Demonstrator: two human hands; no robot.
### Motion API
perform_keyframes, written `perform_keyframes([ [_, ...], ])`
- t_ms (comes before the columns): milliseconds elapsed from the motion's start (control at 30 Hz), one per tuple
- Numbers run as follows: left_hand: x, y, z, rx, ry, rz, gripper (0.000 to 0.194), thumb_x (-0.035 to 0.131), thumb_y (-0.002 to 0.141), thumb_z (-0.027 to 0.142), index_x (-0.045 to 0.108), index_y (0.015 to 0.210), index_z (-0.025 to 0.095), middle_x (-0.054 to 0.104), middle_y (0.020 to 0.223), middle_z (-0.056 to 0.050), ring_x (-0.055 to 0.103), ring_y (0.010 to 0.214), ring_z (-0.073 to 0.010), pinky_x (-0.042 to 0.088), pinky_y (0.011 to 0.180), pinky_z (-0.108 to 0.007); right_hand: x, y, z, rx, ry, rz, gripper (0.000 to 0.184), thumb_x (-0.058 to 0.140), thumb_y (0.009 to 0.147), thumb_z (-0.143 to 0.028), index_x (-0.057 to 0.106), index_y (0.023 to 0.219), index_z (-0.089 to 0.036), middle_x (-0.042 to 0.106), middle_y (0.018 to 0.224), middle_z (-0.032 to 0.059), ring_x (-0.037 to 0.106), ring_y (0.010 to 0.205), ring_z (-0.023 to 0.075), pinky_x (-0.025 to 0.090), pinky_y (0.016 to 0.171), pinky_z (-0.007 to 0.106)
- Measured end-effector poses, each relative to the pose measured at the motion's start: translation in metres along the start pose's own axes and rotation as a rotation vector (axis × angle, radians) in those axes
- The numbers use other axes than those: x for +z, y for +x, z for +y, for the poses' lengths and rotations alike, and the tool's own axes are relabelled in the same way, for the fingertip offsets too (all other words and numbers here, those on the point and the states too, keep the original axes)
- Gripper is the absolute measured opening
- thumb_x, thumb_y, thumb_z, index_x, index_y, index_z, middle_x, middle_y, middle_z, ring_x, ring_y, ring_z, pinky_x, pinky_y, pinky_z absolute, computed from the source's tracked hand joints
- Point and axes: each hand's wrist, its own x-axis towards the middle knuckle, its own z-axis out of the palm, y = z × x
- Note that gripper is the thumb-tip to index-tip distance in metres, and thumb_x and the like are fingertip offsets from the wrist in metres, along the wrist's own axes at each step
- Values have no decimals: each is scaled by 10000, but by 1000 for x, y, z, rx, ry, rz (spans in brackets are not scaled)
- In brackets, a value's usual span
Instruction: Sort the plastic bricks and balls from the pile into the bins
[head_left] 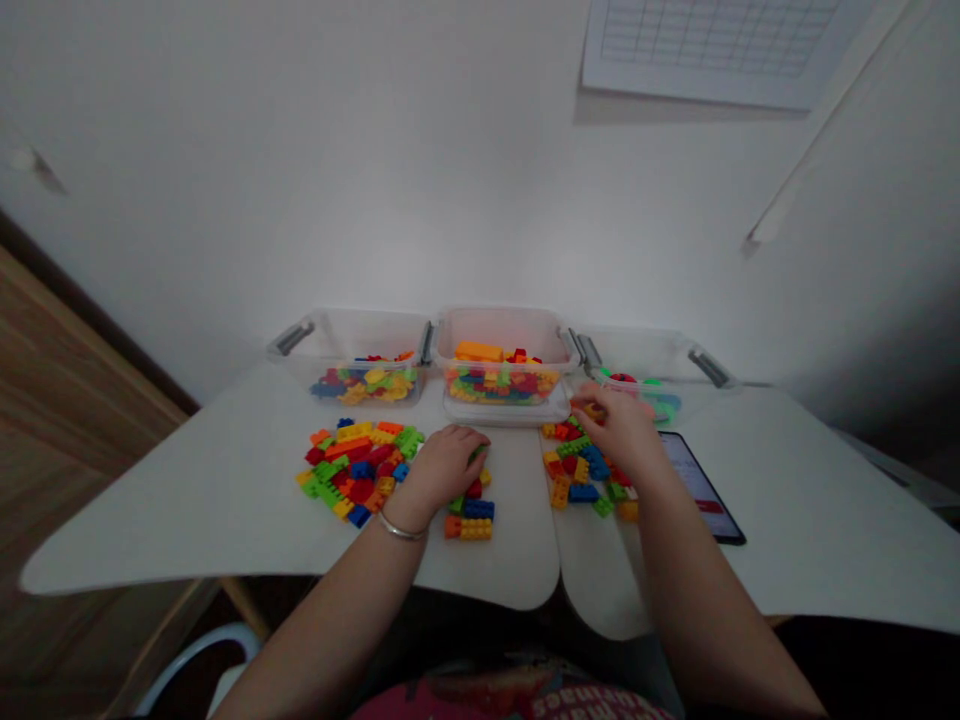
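Observation:
My left hand (446,465) rests palm down between two heaps of plastic building bricks, its fingertips on a green brick (478,454). The left heap (352,465) lies just beyond my wrist, and a smaller stack of bricks (469,515) sits near my fingers. My right hand (613,432) hangs over a third heap (577,470), with a small orange-yellow brick (593,409) pinched in its fingertips. A metal bangle (401,527) circles my left wrist.
Three transparent plastic bins with grey handles (356,357) (502,365) (645,370) stand along the wall at the white table's back edge, holding bricks. A dark-framed tablet (701,487) lies right of my right hand. A wooden cabinet (67,400) stands at left.

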Motion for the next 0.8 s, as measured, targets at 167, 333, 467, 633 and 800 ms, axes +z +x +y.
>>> perform_keyframes([
  [167,2,1,0,-56,-40,8,291,466,937,231,670,1133,163,706,1120,-93,629,1069,-251,490,977,-408,12,-26,27,-25,-132,-199,209,636,817,-241,726,1002,-199,722,1040,86,639,1019,266,480,928,411],
  [333,2,2,0,-103,-47,31,292,453,937,216,671,1129,179,705,1115,-89,646,1043,-232,505,955,-380,11,-33,28,-29,-240,-232,237,655,815,-279,725,1027,-201,702,1054,87,623,1019,262,468,914,391],
  [467,-1,1,3,-98,-54,56,283,450,930,190,668,1110,183,693,1130,-79,646,1034,-212,505,956,-353,14,-33,21,15,-315,-206,266,651,813,-283,705,1057,-191,689,1079,101,597,1029,276,452,908,398],
  [633,-1,1,3,-84,-52,60,272,467,918,191,663,1106,170,680,1132,-81,644,1025,-224,516,937,-366,22,-34,15,42,-337,-195,221,603,838,-238,689,1033,-177,681,1049,96,572,1039,278,433,924,388],
  [800,0,1,1,-58,-51,52,267,474,921,214,663,1102,163,684,1123,-88,636,1050,-234,501,970,-380,23,-34,19,33,-283,-187,190,628,837,-266,682,1000,-184,691,1007,69,578,994,260,435,899,366],
])
